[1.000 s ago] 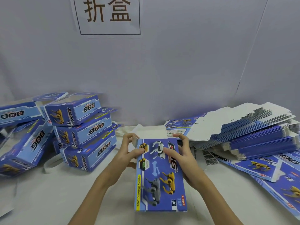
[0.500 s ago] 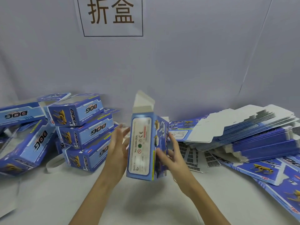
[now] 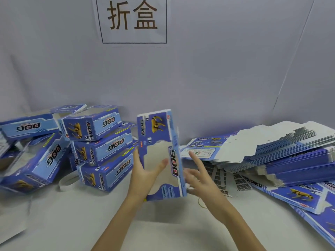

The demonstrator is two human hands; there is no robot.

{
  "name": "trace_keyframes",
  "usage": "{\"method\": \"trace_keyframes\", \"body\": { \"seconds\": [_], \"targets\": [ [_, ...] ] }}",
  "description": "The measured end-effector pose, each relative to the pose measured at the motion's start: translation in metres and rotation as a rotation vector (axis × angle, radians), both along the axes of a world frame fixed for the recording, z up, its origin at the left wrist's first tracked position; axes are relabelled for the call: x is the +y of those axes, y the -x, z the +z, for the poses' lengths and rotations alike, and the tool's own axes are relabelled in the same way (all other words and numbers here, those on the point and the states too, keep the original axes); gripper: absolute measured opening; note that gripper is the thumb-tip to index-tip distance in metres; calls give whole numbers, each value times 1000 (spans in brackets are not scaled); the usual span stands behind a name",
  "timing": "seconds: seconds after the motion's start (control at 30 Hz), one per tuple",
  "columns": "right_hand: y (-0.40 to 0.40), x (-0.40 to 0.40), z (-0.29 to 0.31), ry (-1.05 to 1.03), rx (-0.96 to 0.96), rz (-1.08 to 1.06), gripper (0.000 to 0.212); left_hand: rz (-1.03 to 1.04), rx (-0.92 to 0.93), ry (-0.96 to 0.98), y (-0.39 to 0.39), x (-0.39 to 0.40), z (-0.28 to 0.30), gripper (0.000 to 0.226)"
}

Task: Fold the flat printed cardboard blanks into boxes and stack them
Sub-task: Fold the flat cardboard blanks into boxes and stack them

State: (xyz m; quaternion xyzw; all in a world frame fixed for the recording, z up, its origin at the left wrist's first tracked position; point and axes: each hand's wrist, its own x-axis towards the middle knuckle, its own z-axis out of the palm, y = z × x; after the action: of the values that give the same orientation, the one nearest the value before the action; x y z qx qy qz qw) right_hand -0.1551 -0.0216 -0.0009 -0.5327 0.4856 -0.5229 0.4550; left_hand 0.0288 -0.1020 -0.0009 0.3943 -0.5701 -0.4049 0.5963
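Left hand (image 3: 145, 175) raised from lower centre, palm against the left side of the upright blue box (image 3: 159, 154), fingers straight up along its edge, thumb stretched across and visible through the window cutout; it carries the box rather than curling round it. Right hand (image 3: 201, 176) just right of the box, fingers spread and fairly straight, blurred; cannot tell if the fingertips touch the box's right edge, nothing gripped. Box stands on end, slightly tilted, yellow dog print at top, "DOG" lettering down the right side, held above the white table (image 3: 72, 223) at centre. Left of it, stack of folded boxes (image 3: 101, 147), three high, more folded ones (image 3: 36, 165) lying loose further left. Right side, fanned pile of flat blanks (image 3: 290, 156), single blanks (image 3: 299, 196) spread in front. Grey backdrop wall (image 3: 217, 69) behind, white paper sign (image 3: 132, 19) with two printed characters taped at top centre.
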Motion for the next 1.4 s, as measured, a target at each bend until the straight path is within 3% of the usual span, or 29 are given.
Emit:
{"method": "trace_keyframes", "body": {
  "seconds": [0.07,0.13,0.23,0.3,0.4,0.47,0.57,0.63,0.73,0.8,0.87,0.93,1.0,1.1,1.27,1.4],
  "targets": [
    [-4,-1,-8,34,167,31,88,-37,-13,-26,1,-3,-2,63],
    [-6,-2,-11,63,150,-17,87,-97,71,-142,-5,-7,1,40],
    [-13,-2,3,56,-253,-200,70,-199,334,-396,-23,-17,5,57],
    [-26,-10,17,56,-494,-320,62,-213,379,-487,-30,-22,2,69],
    [-65,-40,58,75,-545,-451,47,-176,264,-510,-28,-23,-9,75],
    [-99,-61,97,161,-517,-377,41,-172,216,-512,-25,-23,-17,74],
    [-140,-77,150,242,-176,37,35,-192,198,-559,-24,-28,-18,70],
    [-146,-82,161,224,123,137,42,-190,204,-568,-25,-31,-19,69],
    [-129,-80,145,225,272,48,30,-187,166,-528,-29,-32,-23,66],
    [-104,-79,114,226,490,-82,28,-200,150,-511,-30,-32,-25,61],
    [-68,-81,75,210,934,-245,41,-203,145,-521,-29,-31,-24,57],
    [-30,-79,39,65,1407,-407,71,-202,123,-530,-26,-29,-21,54],
    [2,-73,22,-88,1700,-489,83,-199,104,-537,-24,-27,-19,54],
    [30,-68,14,-171,1780,-489,69,-202,92,-542,-22,-26,-19,54],
    [28,-68,21,17,1868,-471,30,-201,46,-557,-20,-25,-20,51],
    [21,-69,19,30,1837,-365,29,-188,44,-560,-20,-25,-19,51]
  ]
}}
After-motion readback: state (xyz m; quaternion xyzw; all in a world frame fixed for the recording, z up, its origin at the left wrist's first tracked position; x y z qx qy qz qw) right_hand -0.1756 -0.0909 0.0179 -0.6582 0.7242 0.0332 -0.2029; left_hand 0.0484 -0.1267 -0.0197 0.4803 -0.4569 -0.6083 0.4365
